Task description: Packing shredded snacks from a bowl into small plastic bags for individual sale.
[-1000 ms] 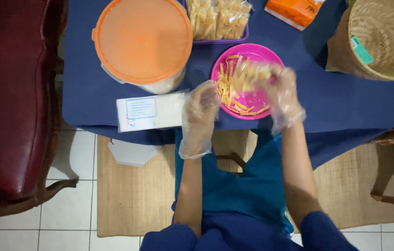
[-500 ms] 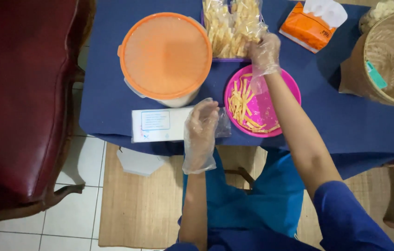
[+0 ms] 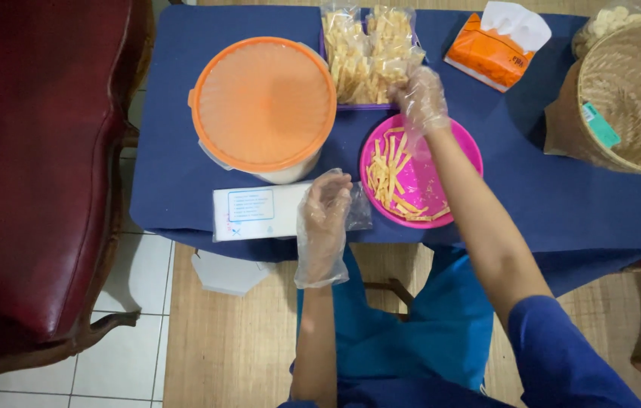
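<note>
Hands [image 3: 323, 215] in crinkled clear plastic gloves.

Bystanders on and around the blue table

A round tub with an orange lid [image 3: 263, 106] sat at upper centre-left, an orange tissue box [image 3: 495, 47] and a woven basket [image 3: 622, 94] at upper right, and a dark red chair [image 3: 37, 181] filled the left side.

Bare blue worktop [image 3: 562, 204] lies open between the pink plate [image 3: 460, 143] and the woven basket [image 3: 630, 91] at the right edge, while the orange-lidded tub [image 3: 264, 106] blocks the left half.
</note>
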